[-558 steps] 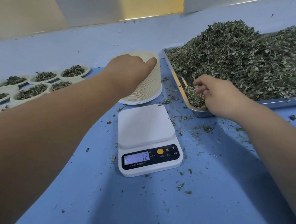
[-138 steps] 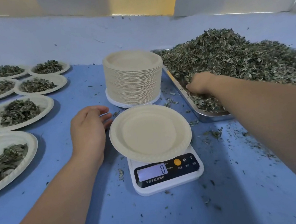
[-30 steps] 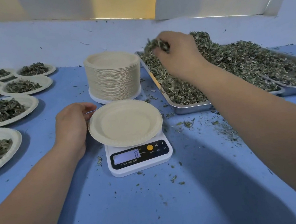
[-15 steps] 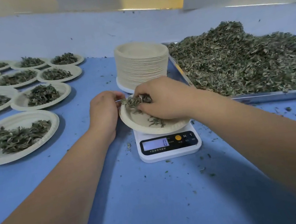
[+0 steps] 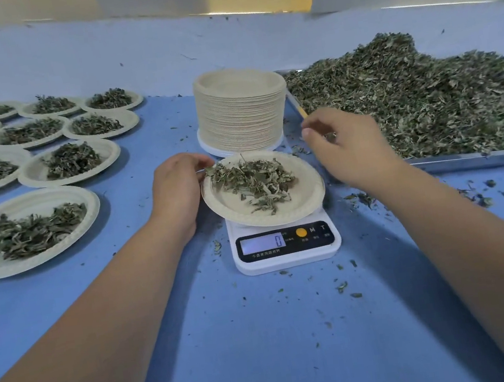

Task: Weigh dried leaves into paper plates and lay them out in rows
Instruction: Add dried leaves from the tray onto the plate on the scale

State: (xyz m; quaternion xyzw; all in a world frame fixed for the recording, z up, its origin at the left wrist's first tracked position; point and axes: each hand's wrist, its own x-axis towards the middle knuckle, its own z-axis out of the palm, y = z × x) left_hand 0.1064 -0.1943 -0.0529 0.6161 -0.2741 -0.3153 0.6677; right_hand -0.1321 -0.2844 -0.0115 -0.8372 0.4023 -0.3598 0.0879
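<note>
A paper plate (image 5: 237, 208) sits on the white scale (image 5: 288, 258), whose display reads 0. A small heap of dried leaves (image 5: 252, 179) lies in the plate. My left hand (image 5: 177, 194) grips the plate's left rim with curled fingers. My right hand (image 5: 346, 149) hovers just right of the plate, over the near edge of the metal tray (image 5: 471, 159), with fingers loosely curled and nothing clearly in them. The tray carries a big pile of dried leaves (image 5: 408, 99). A tall stack of empty plates (image 5: 240, 112) stands behind the scale.
Several filled plates (image 5: 70, 161) lie in rows on the left of the blue table, the nearest plate (image 5: 30, 231) at the left edge. Loose leaf bits (image 5: 357, 199) are scattered around the scale and in front of the tray.
My right hand let its handful of leaves fall into the plate and has moved right, off the plate toward the tray. My left hand stays on the rim.
</note>
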